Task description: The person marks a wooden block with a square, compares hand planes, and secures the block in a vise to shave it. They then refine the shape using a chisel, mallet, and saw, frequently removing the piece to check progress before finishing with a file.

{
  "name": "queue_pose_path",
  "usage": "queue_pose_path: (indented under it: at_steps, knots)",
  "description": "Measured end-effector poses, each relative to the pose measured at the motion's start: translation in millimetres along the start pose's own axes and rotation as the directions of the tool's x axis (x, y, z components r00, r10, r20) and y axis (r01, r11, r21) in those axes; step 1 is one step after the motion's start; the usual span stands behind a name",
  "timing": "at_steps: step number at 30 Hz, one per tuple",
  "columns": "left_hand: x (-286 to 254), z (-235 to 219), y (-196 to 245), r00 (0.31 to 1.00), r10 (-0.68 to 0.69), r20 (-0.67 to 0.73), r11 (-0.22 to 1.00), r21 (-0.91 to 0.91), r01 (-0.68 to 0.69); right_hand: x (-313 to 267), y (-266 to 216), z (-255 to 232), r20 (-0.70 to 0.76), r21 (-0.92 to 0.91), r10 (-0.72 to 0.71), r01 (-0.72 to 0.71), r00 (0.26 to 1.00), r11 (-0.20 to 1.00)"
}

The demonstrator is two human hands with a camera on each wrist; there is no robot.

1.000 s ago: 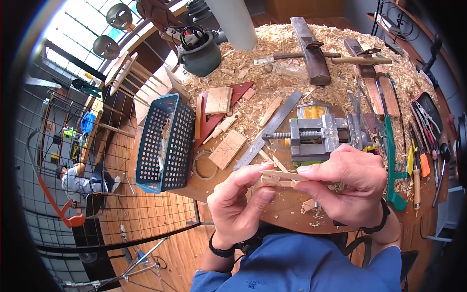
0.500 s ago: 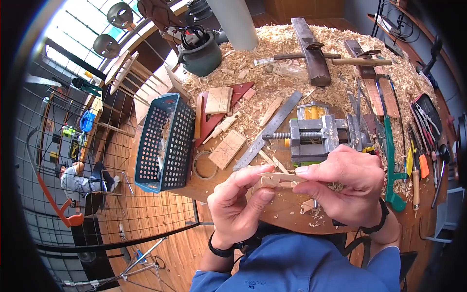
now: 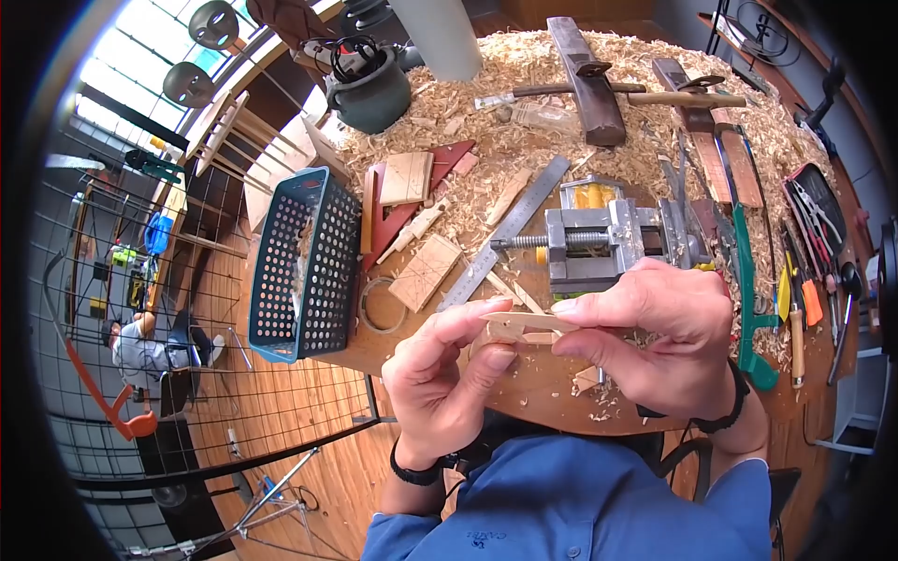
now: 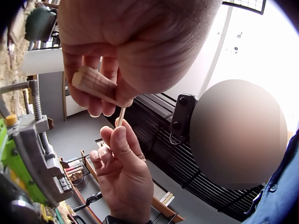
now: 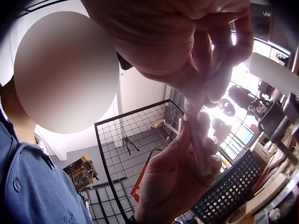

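Note:
In front of the blue shirt, my left hand (image 3: 440, 374) grips a small pale wooden block (image 4: 96, 85) marked with pencil lines, its fingers curled round it. My right hand (image 3: 659, 337) pinches a thin, flat wooden piece (image 3: 533, 321) between thumb and forefinger. The thin piece reaches across to the left hand and overlaps the block in the head view. From the left wrist view it shows edge-on as a narrow strip between the two hands. Beyond the right hand, a metal vise (image 3: 603, 241) stands on the bench.
A perforated basket (image 3: 327, 266) stands at the bench's left edge. A steel ruler (image 3: 505, 234), a marked wood block (image 3: 426, 272) and a red set square (image 3: 402, 229) lie nearby. Wood shavings (image 3: 524, 56), planes (image 3: 587, 84) and a green-handled saw (image 3: 745, 309) spread behind and right.
The head view has shifted, so the bench appears higher and further left. The thin wooden piece has tilted and shows a narrower face. Both hands keep their hold.

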State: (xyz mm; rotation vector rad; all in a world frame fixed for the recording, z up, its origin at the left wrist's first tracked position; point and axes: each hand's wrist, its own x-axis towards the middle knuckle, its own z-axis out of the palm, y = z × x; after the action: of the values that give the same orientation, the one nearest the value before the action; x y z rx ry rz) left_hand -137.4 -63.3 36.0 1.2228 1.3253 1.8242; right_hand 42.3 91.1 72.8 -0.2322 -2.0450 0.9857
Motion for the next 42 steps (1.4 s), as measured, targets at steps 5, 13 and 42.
queue_pose_path:
  at_steps: [5, 13, 42]
  knots:
    - [1.1, -0.4, 1.2, 1.0, -0.014, 0.005, 1.0, -0.006, 0.014, -0.8, 2.0, 2.4, -0.004, 0.024, -0.002, 0.003, 1.0, 1.0]
    - [0.4, -0.3, 0.2, 1.0, -0.022, -0.007, 1.0, 0.001, 0.022, -1.1, 2.4, 3.5, -0.024, 0.066, -0.002, 0.003, 1.0, 0.998]
    - [0.7, 0.3, -2.4, 0.998, -0.058, 0.021, 0.998, 0.034, 0.057, 3.1, -0.5, 1.1, 0.011, 0.055, 0.002, -0.003, 1.0, 0.998]
